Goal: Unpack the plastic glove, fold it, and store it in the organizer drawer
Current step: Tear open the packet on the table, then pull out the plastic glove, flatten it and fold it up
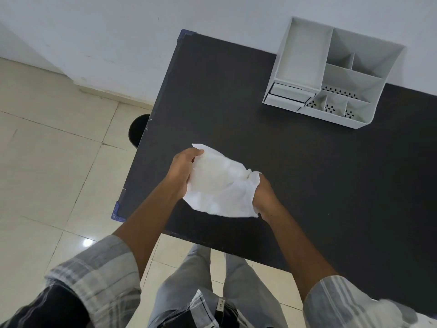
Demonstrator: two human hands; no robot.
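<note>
A white, crinkled plastic glove packet (220, 183) hangs between both hands just above the black table (307, 174), near its front left part. My left hand (182, 171) grips its left edge, with fingers curled over the top corner. My right hand (264, 197) clutches the bunched right edge. Whether the glove is out of its wrapper is not clear. The white organizer (335, 74) stands at the table's far right against the wall, and its small drawer (287, 94) at the lower left sticks out a little.
The table's left edge has blue corner guards (117, 213). A dark round bin (139, 130) sits on the tiled floor just left of the table. The white wall runs behind the organizer. My legs stand at the table's front edge.
</note>
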